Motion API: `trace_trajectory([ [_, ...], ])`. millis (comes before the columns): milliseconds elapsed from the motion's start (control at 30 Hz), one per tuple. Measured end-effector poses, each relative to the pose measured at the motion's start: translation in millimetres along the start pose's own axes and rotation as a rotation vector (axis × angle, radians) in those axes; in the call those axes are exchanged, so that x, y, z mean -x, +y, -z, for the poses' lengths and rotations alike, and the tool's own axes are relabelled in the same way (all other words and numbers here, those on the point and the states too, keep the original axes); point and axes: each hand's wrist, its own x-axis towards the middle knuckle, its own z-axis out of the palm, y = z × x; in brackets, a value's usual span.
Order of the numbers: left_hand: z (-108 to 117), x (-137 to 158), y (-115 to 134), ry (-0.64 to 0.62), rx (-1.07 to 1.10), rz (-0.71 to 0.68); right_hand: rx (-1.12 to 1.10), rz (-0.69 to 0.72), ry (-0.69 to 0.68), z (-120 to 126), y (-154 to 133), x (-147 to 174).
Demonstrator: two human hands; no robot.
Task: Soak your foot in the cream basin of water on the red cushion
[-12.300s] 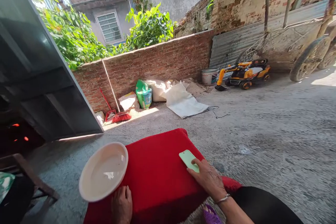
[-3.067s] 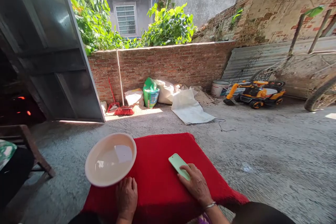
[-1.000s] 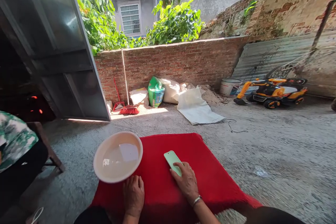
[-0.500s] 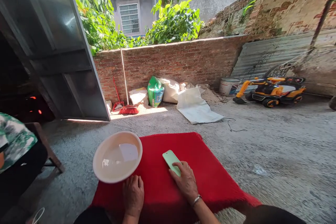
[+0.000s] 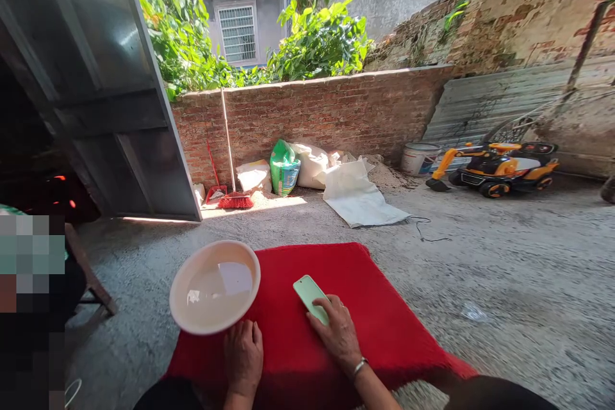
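A pale green phone [image 5: 311,299] lies at a slant on the red cloth [image 5: 379,307]. My right hand [image 5: 337,331], with a silver bangle at the wrist, grips its lower end between thumb and fingers. To the left stands a pale pink basin [image 5: 214,288] with clear water in it, at the cloth's left edge. Just below its rim my left hand [image 5: 244,352] rests on the cloth, fingers curled in and close together, with nothing seen in them.
A person sits by a wooden chair [image 5: 91,275] at the left, partly blurred out. Beyond lie a red broom [image 5: 235,200], a green sack [image 5: 284,170], a white sheet [image 5: 362,195], a bucket [image 5: 419,159] and a toy excavator [image 5: 500,170]. A metal door [image 5: 139,160] stands open.
My right hand has slid the phone slightly left on the cloth. My left hand and the basin have stayed where they were.
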Motion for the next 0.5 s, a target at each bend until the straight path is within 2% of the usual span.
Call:
trace_trajectory([
  [67, 1.4, -1.0, -0.1, 0.010, 0.006, -0.012, -0.035, 0.185, -0.076, 2.7, -6.8, 3.5],
  [133, 3.2, -1.8, 0.4, 0.017, 0.008, -0.013, -0.013, 0.280, -0.107, 4.4, -11.6, 6.0],
  [200, 4.8, -2.1, 1.0, 0.018, 0.000, -0.004, 0.043, 0.245, -0.080, 4.0, -11.2, 5.7],
  [333, 5.9, -2.2, 1.1, 0.008, -0.010, -0.002, 0.106, -0.070, 0.061, -0.6, -0.8, -0.5],
  [367, 5.7, -2.2, 0.9, 0.011, -0.007, -0.006, 0.086, -0.108, 0.070, -1.5, 0.7, -1.5],
  [433, 4.9, -2.4, 0.4, 0.026, 0.004, -0.011, 0.024, -0.058, 0.023, -2.3, -0.1, -1.2],
  [500, 4.0, -2.5, 0.2, 0.039, 0.012, -0.014, -0.018, 0.095, -0.072, -2.1, -4.8, 1.4],
])
